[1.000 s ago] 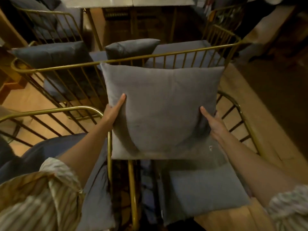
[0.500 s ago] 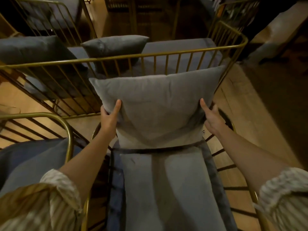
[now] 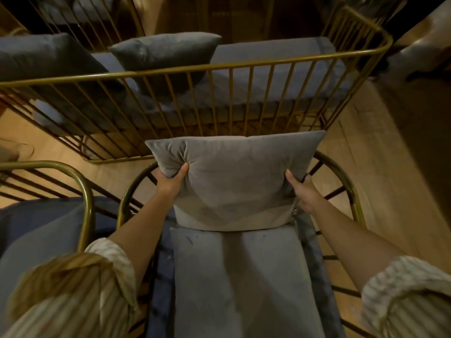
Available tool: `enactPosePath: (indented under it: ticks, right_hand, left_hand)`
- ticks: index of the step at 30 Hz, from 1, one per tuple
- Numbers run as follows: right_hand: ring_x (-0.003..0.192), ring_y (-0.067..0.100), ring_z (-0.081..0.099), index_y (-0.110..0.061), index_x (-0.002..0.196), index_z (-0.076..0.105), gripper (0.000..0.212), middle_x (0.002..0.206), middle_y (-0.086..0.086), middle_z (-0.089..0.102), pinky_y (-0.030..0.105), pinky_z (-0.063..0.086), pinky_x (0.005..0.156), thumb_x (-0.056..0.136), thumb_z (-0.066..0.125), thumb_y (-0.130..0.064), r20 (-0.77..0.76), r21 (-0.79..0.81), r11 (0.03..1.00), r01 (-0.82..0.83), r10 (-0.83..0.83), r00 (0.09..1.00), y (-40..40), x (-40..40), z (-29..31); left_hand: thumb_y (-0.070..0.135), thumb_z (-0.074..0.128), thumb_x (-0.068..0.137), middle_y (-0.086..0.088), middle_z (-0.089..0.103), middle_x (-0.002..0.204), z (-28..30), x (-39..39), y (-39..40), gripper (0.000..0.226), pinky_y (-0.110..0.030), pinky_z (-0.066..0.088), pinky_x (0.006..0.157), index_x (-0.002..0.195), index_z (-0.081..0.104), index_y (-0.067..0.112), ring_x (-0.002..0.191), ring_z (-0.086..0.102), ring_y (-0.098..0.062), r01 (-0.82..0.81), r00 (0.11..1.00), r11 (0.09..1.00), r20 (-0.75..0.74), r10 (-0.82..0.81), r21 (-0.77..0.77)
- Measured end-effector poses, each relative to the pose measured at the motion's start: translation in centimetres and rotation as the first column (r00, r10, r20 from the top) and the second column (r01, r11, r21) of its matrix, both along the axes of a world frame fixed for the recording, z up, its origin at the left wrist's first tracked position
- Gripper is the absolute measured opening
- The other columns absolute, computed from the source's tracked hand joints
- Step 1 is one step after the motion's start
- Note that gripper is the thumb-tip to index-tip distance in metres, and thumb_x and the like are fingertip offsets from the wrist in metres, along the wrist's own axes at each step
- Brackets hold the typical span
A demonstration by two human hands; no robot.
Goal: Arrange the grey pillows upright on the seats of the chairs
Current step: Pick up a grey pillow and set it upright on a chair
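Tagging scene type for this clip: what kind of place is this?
Probably a cafe, restaurant or lounge seating area, though I can't be sure. Several matching gold wire-frame chairs and a gold wire bench with grey cushions stand close together on a wooden floor in dim light. Both hands hold a grey pillow.
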State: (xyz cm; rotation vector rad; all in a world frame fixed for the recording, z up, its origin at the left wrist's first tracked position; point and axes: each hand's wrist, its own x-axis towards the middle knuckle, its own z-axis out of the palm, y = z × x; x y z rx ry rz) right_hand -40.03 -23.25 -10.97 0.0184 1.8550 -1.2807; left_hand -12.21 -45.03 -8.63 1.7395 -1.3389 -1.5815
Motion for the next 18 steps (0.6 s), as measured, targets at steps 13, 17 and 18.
enactPosePath:
  ticks: [13,17,18]
  right_hand:
    - [0.112,0.032,0.059,0.005,0.126,0.059,0.041,0.12,0.017,0.063,0.037,0.045,0.096,0.095,0.062,-0.021,-0.155,0.27,0.896,-0.352,0.401,0.903,1.0,13.7,3.0]
    - [0.103,0.029,0.062,0.001,0.125,0.061,0.041,0.12,0.019,0.065,0.031,0.047,0.085,0.094,0.063,-0.025,-0.18,0.296,0.779,-0.553,0.614,0.769,-1.1,18.8,5.1]
    - [0.091,0.025,0.061,-0.001,0.121,0.064,0.037,0.115,0.018,0.067,0.027,0.045,0.073,0.094,0.063,-0.026,-0.188,0.284,0.751,-0.596,0.653,0.734,-1.9,20.1,5.5]
  left_hand:
    - [0.03,0.068,0.09,-0.015,0.04,0.153,5.0,9.3,7.1,0.073,-0.045,0.04,0.109,0.15,0.032,0.009,0.137,0.043,-0.035,0.435,0.811,0.896,0.469,-0.35,-0.085]
    - [0.036,0.068,0.089,-0.014,0.036,0.155,6.9,15.6,8.2,0.073,-0.039,0.035,0.113,0.149,0.036,0.008,0.141,0.038,-0.031,0.496,0.732,0.866,0.569,-0.375,-0.068]
    - [0.036,0.07,0.087,-0.015,0.04,0.152,7.1,17.7,8.1,0.072,-0.039,0.037,0.111,0.146,0.04,0.007,0.137,0.042,-0.031,0.478,0.741,0.876,0.565,-0.364,-0.064]
